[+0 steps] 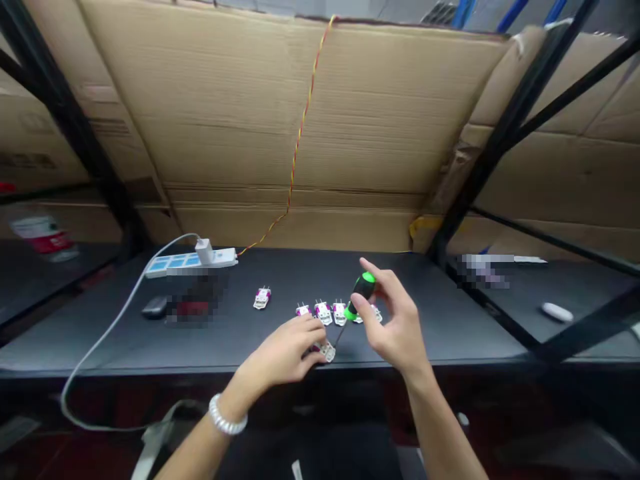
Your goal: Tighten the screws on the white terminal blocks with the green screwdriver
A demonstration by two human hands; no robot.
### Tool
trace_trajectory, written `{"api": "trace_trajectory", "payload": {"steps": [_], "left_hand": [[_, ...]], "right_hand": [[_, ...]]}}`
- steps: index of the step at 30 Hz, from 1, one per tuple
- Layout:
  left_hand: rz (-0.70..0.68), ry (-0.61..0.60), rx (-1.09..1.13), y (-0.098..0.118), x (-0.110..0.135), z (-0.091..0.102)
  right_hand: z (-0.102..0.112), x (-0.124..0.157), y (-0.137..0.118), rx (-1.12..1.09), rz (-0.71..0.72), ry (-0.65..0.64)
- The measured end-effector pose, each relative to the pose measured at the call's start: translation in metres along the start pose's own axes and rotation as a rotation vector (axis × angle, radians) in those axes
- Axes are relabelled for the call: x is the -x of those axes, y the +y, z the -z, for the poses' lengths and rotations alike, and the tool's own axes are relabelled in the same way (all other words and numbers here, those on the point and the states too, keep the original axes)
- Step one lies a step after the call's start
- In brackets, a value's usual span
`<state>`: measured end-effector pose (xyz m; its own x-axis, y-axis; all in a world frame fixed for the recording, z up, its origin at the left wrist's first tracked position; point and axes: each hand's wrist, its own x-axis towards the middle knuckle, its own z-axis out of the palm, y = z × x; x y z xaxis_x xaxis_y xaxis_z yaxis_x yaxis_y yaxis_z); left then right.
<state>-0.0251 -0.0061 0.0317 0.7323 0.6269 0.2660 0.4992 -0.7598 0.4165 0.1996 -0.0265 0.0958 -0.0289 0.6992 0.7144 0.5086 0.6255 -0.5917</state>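
My right hand (395, 323) grips a screwdriver (361, 293) with a black and green handle, its tip angled down and to the left toward a small white and purple part (327, 351). My left hand (290, 350) pinches that part against the dark table (450, 327) near its front edge. Just behind my hands stands a row of several similar small parts (323, 311). One more of these parts (262, 298) lies alone further left.
A white power strip (190, 262) with a plugged-in charger and a white cable lies at the back left. A dark object (155, 306) rests nearby. Cardboard sheets (300, 120) line the back; black frame bars stand on both sides. A small white object (557, 311) lies right.
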Motion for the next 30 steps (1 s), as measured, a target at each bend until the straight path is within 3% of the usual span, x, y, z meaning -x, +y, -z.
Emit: {"api": "trace_trajectory", "payload": {"steps": [5,11,16,21,26,30], "left_hand": [[0.004,-0.003,0.004,0.0,0.0,0.0],[0.006,-0.003,0.005,0.0,0.0,0.0],[0.01,-0.004,0.013,0.0,0.0,-0.001],[0.009,-0.012,0.008,0.001,0.0,0.0],[0.001,-0.005,0.015,0.0,0.0,-0.001],[0.002,-0.002,0.01,-0.001,0.0,-0.001]], "right_hand": [[0.0,0.002,0.002,0.005,-0.013,-0.012],[0.002,0.004,0.001,-0.144,-0.006,-0.081],[0.006,0.003,-0.006,0.019,0.05,-0.027],[0.008,0.006,-0.01,-0.146,0.064,-0.161],[0.005,0.006,-0.009,-0.018,0.068,-0.073],[0.006,0.007,-0.007,-0.157,0.041,-0.137]]}}
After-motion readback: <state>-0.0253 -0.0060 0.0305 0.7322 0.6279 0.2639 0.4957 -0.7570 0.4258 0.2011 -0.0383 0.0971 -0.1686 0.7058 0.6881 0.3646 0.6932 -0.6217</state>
